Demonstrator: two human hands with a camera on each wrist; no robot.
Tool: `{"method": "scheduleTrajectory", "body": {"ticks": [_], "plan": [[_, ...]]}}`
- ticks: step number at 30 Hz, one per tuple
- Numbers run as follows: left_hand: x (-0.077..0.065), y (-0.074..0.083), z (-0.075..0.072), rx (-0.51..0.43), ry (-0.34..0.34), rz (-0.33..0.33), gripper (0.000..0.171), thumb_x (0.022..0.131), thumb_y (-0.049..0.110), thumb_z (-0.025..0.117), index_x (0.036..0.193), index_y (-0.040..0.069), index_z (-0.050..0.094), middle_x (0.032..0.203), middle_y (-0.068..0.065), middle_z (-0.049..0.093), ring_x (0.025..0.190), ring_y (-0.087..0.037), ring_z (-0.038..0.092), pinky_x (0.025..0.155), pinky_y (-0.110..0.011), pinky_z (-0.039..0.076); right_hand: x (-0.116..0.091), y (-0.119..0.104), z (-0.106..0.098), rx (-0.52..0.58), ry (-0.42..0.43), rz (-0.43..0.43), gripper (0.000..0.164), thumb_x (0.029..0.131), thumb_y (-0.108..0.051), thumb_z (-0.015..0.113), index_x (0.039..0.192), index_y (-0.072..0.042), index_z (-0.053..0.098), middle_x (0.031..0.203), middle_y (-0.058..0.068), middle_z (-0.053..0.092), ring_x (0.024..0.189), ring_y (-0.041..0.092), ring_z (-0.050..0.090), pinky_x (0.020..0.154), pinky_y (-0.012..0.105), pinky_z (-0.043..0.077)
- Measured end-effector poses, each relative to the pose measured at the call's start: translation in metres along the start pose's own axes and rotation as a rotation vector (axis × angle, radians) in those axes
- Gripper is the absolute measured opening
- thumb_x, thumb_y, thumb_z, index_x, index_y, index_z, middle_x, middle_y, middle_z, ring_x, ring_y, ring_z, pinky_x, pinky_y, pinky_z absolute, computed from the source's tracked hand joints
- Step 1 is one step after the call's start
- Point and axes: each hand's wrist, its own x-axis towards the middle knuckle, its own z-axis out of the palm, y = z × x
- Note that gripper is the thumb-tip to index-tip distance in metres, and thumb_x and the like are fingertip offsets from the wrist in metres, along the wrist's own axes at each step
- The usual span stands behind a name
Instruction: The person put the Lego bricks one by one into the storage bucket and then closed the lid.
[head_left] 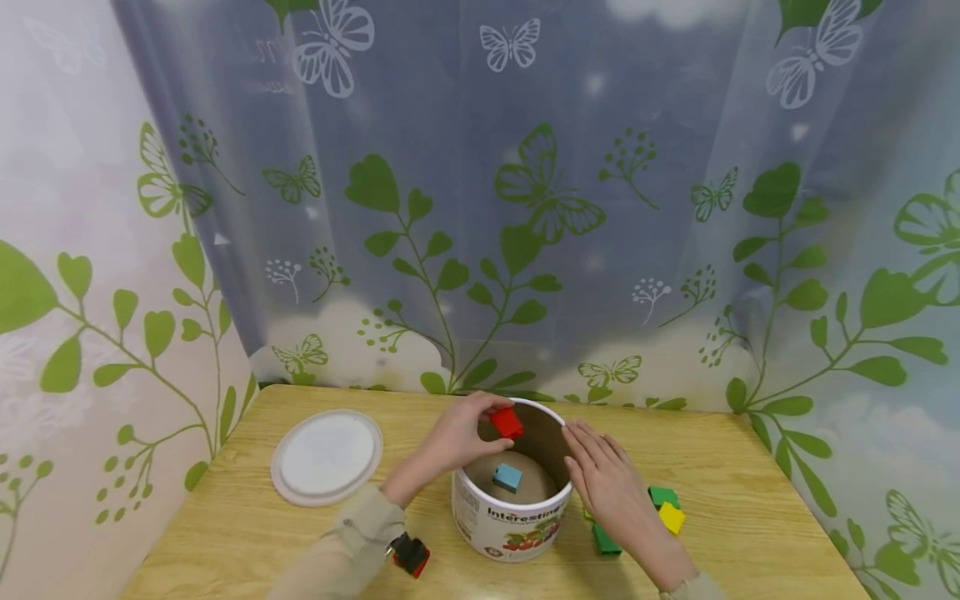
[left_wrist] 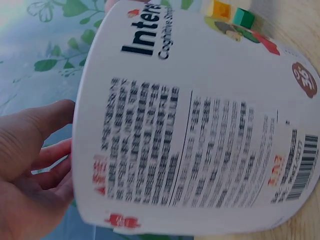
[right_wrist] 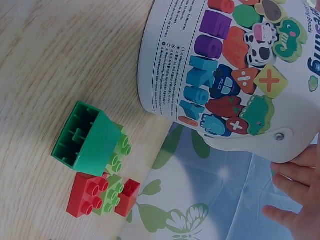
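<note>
A white bucket (head_left: 510, 533) with printed labels stands upright on the table. Inside it, on the bottom, lies a light-blue building block (head_left: 507, 477). My left hand (head_left: 456, 435) reaches over the left side of the rim and pinches a red building block (head_left: 507, 422) between thumb and fingers, inside the mouth of the bucket. In the left wrist view the bucket wall hides the fingertips of the left hand (left_wrist: 35, 165) and the block. Fingers extended, my right hand (head_left: 611, 487) rests against the right rim. The right wrist view shows its fingertips (right_wrist: 292, 170) beside the bucket's handle hinge.
A round white lid (head_left: 327, 457) lies left of the bucket. Right of it are a yellow block (head_left: 672, 518) and green blocks (head_left: 606, 540). Red blocks (right_wrist: 86, 195) and light-green blocks (right_wrist: 112, 194) sit beside a dark-green block (right_wrist: 90, 137) in the right wrist view.
</note>
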Motion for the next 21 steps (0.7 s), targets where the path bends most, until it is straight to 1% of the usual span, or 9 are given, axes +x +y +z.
{"method": "scheduleTrajectory", "body": {"ticks": [3, 10, 14, 18, 21], "plan": [[0.004, 0.003, 0.008, 0.004, -0.022, 0.001, 0.050, 0.082, 0.014, 0.086, 0.126, 0.001, 0.067, 0.114, -0.011, 0.067, 0.100, -0.025, 0.068, 0.089, -0.032, 0.057, 0.000, 0.000, 0.000, 0.001, -0.004, 0.002, 0.046, 0.102, -0.023, 0.060, 0.142, -0.002, 0.058, 0.147, 0.014, 0.056, 0.136, 0.030, 0.052, 0.108, 0.054, 0.044], [0.012, 0.009, 0.022, 0.029, -0.076, 0.016, 0.048, 0.083, 0.015, 0.085, 0.126, 0.002, 0.066, 0.114, -0.010, 0.069, 0.101, -0.024, 0.067, 0.089, -0.032, 0.057, 0.000, 0.000, -0.002, 0.002, -0.028, 0.022, 0.048, 0.099, -0.020, 0.064, 0.143, -0.002, 0.057, 0.148, 0.013, 0.055, 0.137, 0.029, 0.051, 0.108, 0.054, 0.044], [0.013, 0.009, 0.029, 0.045, -0.103, 0.032, 0.047, 0.083, 0.014, 0.085, 0.125, 0.002, 0.066, 0.116, -0.010, 0.069, 0.102, -0.023, 0.067, 0.089, -0.031, 0.056, 0.000, 0.000, -0.002, 0.002, -0.028, 0.021, 0.047, 0.100, -0.021, 0.062, 0.143, -0.002, 0.057, 0.147, 0.013, 0.055, 0.138, 0.029, 0.051, 0.108, 0.054, 0.044], [0.012, 0.008, 0.034, 0.076, -0.122, 0.025, 0.047, 0.083, 0.015, 0.085, 0.125, 0.005, 0.066, 0.113, -0.007, 0.068, 0.102, -0.022, 0.067, 0.089, -0.030, 0.056, 0.001, 0.000, -0.001, 0.003, -0.031, 0.020, 0.047, 0.100, -0.020, 0.063, 0.143, -0.002, 0.057, 0.147, 0.013, 0.056, 0.138, 0.029, 0.051, 0.108, 0.054, 0.044], [0.012, 0.008, 0.035, 0.080, -0.126, 0.020, 0.047, 0.083, 0.016, 0.085, 0.125, 0.006, 0.066, 0.112, -0.007, 0.069, 0.102, -0.022, 0.067, 0.089, -0.032, 0.056, 0.001, 0.000, -0.002, 0.005, -0.038, 0.023, 0.047, 0.101, -0.021, 0.061, 0.144, -0.002, 0.057, 0.148, 0.013, 0.055, 0.138, 0.029, 0.051, 0.109, 0.054, 0.044]]}}
